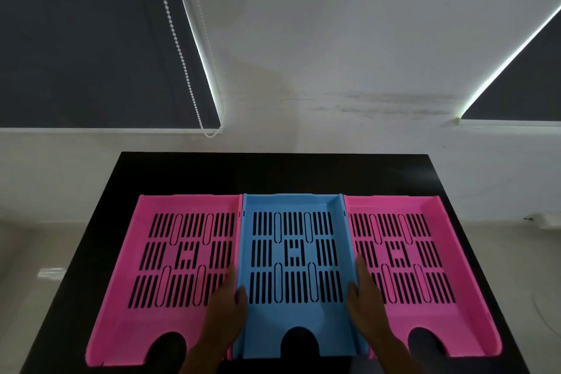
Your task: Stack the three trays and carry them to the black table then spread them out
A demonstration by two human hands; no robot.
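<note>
Three slotted trays lie side by side on the black table [273, 173]. A pink tray [136, 319] is on the left, a blue tray [294, 310] in the middle, another pink tray [455, 322] on the right. My left hand [226, 310] clasps the blue tray's left wall, thumb inside the tray. My right hand [365, 310] clasps its right wall the same way. The blue tray's walls touch both pink trays.
The table's far end stands against a white wall. Dark roller blinds hang at the upper left [91, 39] and upper right [522, 88], with a bead cord [179, 48] on the left one. Pale floor lies on both sides of the table.
</note>
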